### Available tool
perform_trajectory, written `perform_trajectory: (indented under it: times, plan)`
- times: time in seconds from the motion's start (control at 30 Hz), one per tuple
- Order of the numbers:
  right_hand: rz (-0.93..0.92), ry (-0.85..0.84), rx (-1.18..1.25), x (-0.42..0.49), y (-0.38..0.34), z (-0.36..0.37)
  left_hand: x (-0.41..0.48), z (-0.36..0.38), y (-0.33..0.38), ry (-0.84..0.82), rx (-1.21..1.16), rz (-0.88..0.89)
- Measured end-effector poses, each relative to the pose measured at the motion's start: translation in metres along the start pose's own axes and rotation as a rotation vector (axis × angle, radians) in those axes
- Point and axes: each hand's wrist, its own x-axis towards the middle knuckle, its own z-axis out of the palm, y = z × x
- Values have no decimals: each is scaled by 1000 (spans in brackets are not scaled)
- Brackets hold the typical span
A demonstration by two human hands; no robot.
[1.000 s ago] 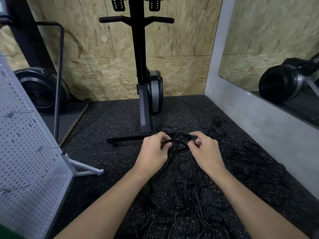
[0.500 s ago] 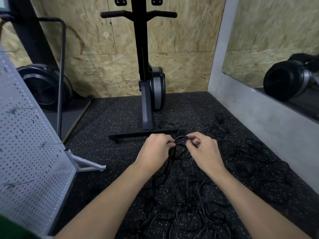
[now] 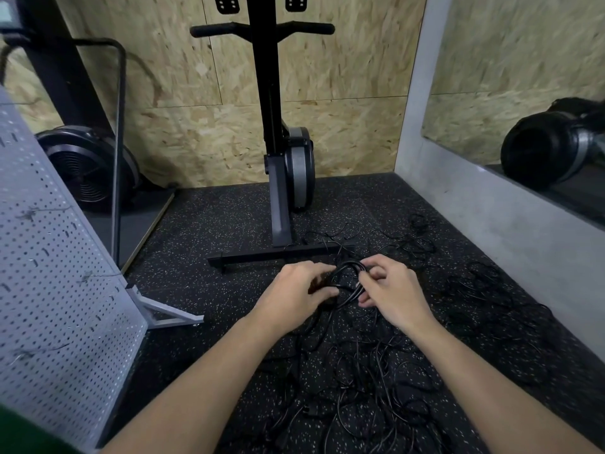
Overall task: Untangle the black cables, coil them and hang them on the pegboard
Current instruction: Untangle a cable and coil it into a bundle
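A small coil of black cable [image 3: 348, 273] is held above the speckled floor between both hands. My left hand [image 3: 296, 294] grips the coil's left side with curled fingers. My right hand [image 3: 389, 290] pinches the coil's right side between thumb and fingers. From the coil, strands trail down into a tangle of black cables [image 3: 366, 381] spread over the floor below and to the right. The white pegboard [image 3: 55, 290] stands tilted at the left, with a few hooks on it and no cable hanging there.
A black exercise machine [image 3: 284, 178] stands upright just beyond my hands, its base bar [image 3: 278, 253] across the floor. A fan-wheel machine [image 3: 85, 165] sits at the back left. A grey ledge with a mirror [image 3: 523, 103] runs along the right.
Both hands stayed together on the coil and shifted slightly down and to the right in the view. The loop between them has tightened a little.
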Motion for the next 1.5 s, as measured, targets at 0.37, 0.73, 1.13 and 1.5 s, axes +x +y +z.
perform_trajectory:
  times: [0.37,0.73,1.13,1.5]
  plan:
    - [55,56,39,1,-2,-4,3,1,-5,214,-229,-175]
    - [-119,-73,146,-3,-11,2,0,5,-21,254,-731,-512]
    - [-116,-57,93,0,-4,3,-6,-4,-2,-122,-222,-166]
    - [66,-272,316,3,-7,4,0,-23,-22,99,-427,-306]
